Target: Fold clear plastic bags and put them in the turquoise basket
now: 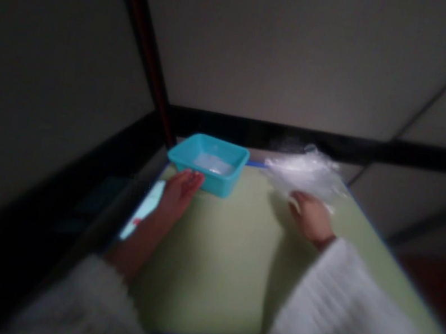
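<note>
A turquoise rectangular basket (224, 185) stands at the far left part of the green table, with something whitish and clear lying inside. My left hand (182, 186) is at the basket's near left side, its fingers curled and blurred; whether they hold anything is not visible. At the far right, my right hand (310, 219) has its fingers closed at the near edge of a bunch of clear plastic bags (305, 172). The bags spread out beyond that hand, over the table's back edge.
The green table (227, 265) has a blue rim. A pale card with a red mark (146, 208) lies along its left edge, partly behind my left forearm. Light wall panels with a dark band rise behind the table.
</note>
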### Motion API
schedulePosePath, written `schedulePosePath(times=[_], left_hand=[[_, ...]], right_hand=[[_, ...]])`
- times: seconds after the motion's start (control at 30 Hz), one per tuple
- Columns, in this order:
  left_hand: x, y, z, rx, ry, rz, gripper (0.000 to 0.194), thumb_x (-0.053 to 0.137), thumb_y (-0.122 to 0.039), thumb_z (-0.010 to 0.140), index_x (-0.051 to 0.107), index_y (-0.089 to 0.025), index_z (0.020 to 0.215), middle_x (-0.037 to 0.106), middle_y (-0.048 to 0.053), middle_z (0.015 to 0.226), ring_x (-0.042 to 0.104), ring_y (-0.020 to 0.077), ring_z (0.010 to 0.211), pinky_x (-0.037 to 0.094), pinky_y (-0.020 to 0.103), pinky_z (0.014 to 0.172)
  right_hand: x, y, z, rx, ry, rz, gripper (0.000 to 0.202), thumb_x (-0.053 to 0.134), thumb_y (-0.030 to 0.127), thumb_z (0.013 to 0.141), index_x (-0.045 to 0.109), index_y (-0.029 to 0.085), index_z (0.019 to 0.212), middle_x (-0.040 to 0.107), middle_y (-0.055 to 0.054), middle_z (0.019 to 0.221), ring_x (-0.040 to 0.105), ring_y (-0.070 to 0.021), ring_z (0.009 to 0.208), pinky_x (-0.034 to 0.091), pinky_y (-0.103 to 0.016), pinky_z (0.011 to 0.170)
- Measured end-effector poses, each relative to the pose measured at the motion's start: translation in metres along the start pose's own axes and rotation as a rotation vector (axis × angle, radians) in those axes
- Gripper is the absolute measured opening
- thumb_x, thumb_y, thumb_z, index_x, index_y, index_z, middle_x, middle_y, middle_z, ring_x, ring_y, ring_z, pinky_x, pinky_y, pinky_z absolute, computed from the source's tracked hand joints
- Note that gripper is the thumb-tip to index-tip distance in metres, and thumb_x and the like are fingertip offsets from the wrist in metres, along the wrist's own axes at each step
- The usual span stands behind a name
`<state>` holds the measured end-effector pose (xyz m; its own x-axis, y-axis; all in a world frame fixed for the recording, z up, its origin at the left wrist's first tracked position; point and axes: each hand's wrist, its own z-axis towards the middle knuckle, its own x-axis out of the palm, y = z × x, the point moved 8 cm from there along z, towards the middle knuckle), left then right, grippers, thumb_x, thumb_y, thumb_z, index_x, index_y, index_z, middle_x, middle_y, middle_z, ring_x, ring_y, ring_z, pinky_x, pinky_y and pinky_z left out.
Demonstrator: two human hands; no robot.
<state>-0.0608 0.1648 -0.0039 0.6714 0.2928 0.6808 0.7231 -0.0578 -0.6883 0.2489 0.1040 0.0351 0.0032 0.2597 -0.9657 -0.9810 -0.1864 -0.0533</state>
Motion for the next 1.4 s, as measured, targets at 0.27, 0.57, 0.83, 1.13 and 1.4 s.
schedulePosePath(times=[0.27,0.57,0.83,1.13,1.4], left_hand=[[0.009,0.04,-0.049,-0.055,0.179,0.192,0.01,0.058,-0.003,0.07,0.056,-0.013,0.074,0.063,0.001,0.065,0.064,0.0122,0.065,0.052,0.027,0.072],[0.016,0.068,-0.063,0.045,0.417,0.61,0.014,0.065,-0.024,0.067,0.056,-0.015,0.072,0.058,-0.001,0.065,0.057,0.0114,0.064,0.047,0.025,0.067],[0.043,0.041,-0.097,0.637,0.683,1.099,0.065,0.069,-0.02,0.066,0.044,-0.018,0.126,0.042,0.014,0.137,0.039,0.0274,0.128,0.03,0.043,0.106],[0.042,0.048,-0.095,0.43,0.625,1.052,0.007,0.066,-0.022,0.07,0.064,-0.018,0.075,0.067,0.004,0.08,0.062,0.0205,0.085,0.046,0.034,0.086],[0.009,0.063,-0.062,0.011,0.404,0.73,0.035,0.06,-0.046,0.075,0.052,-0.017,0.058,0.048,-0.004,0.044,0.038,0.0059,0.033,0.025,0.017,0.034]], right_hand=[[0.031,-0.054,0.019,0.229,-0.185,-0.026,0.034,0.039,0.018,0.087,0.063,0.012,0.109,0.053,-0.017,0.132,0.046,-0.0316,0.118,0.03,-0.05,0.098],[0.007,-0.044,0.011,0.175,-0.234,0.067,0.029,0.04,0.022,0.088,0.065,0.01,0.097,0.061,-0.019,0.117,0.051,-0.0315,0.106,0.033,-0.044,0.088],[0.003,0.052,-0.014,-0.132,-0.004,0.346,0.025,0.037,0.029,0.091,0.058,0.019,0.081,0.064,-0.003,0.07,0.057,-0.0158,0.061,0.038,-0.026,0.057],[0.018,0.08,-0.023,-0.02,0.454,1.554,0.041,0.062,0.058,0.073,0.048,0.02,0.067,0.053,0.004,0.054,0.046,-0.0088,0.045,0.035,-0.021,0.042],[0.039,0.043,-0.017,0.142,0.496,1.767,0.039,0.081,0.027,0.056,0.058,0.02,0.086,0.06,0.007,0.061,0.049,-0.0061,0.043,0.038,-0.016,0.038]])
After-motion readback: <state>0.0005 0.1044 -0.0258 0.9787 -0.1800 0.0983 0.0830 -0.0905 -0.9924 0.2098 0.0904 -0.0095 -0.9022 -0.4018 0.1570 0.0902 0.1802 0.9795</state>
